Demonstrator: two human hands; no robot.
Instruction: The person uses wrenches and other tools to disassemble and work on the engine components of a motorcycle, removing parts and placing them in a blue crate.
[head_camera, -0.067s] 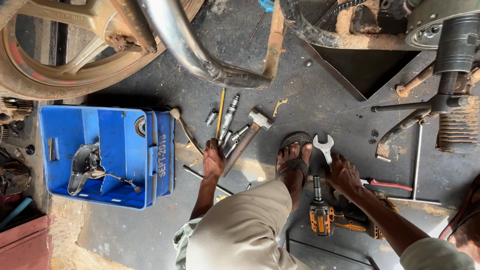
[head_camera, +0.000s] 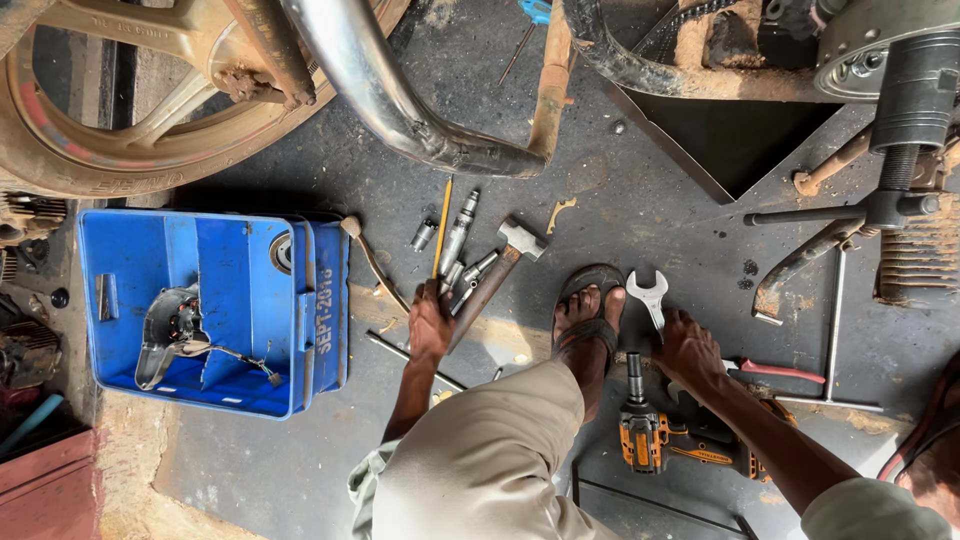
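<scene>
Head view looks straight down at your two hands on a crowded workshop floor. Your left hand (head_camera: 430, 325) is down among the loose sockets (head_camera: 455, 250) beside the hammer (head_camera: 497, 270), fingers curled onto them; whether they grip one you cannot tell from here. Your right hand (head_camera: 688, 350) presses its closed fingers on the tools beside the spanner (head_camera: 651, 296), just above the cordless drill (head_camera: 665, 440). Your sandalled foot (head_camera: 588, 315) sits between both; a nudged socket could roll under it, or the hammer handle could pinch your fingers.
</scene>
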